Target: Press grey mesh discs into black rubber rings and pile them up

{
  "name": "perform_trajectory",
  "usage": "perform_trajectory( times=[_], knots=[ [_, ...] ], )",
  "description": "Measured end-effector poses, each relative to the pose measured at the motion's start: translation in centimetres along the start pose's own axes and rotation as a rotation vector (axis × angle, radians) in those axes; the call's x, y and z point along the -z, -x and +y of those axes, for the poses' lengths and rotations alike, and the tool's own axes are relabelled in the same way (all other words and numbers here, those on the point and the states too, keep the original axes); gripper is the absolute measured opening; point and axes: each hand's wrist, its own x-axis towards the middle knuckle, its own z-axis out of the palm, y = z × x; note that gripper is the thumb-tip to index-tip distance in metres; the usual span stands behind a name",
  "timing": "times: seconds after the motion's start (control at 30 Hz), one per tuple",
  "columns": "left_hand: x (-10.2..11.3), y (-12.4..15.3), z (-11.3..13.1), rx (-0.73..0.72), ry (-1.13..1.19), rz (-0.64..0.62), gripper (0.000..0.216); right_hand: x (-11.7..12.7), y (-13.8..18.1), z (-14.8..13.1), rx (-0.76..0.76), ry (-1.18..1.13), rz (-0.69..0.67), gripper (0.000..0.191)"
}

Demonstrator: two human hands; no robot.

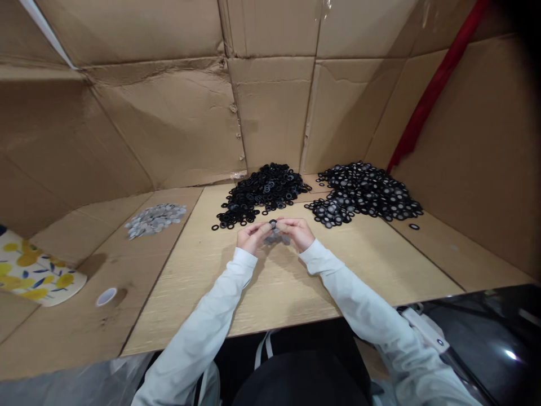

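My left hand and my right hand meet over the middle of the board, fingertips pinched on one small black ring. A greyish disc seems to sit in the ring, though the fingers partly cover it. Just below the hands lies a small group of grey discs, partly hidden by them. Behind them rises a heap of black rings. To the right of that is a larger heap of black rings with pale discs in their centres.
A pile of loose grey discs lies on the left. A roll of white tape and a lemon-patterned cylinder stand at far left. Cardboard walls enclose the back and sides; a red strip hangs at right.
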Motion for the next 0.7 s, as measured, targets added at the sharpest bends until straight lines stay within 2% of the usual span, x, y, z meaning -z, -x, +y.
perform_trajectory(
  times=[0.13,0.23,0.43,0.57,0.7],
  knots=[
    [0.3,-0.2,0.3,-0.099,-0.179,-0.016,0.023,0.1,0.2,-0.2,0.259,0.382,0.061,0.013],
    [0.5,-0.4,0.4,-0.14,-0.282,-0.016,0.018,-0.1,0.6,-0.5,0.358,0.467,0.043,0.014],
    [0.3,-0.3,0.3,0.069,0.071,0.005,0.011,-1.0,0.7,-0.1,0.126,0.129,-0.009,0.019],
    [0.2,-0.1,0.3,0.116,0.114,-0.04,0.009,-1.5,0.7,0.7,0.0,-0.097,0.001,0.022],
    [0.3,0.0,0.2,0.164,0.066,-0.077,0.01,-1.5,0.7,0.9,-0.027,-0.185,0.015,0.021]
  ],
)
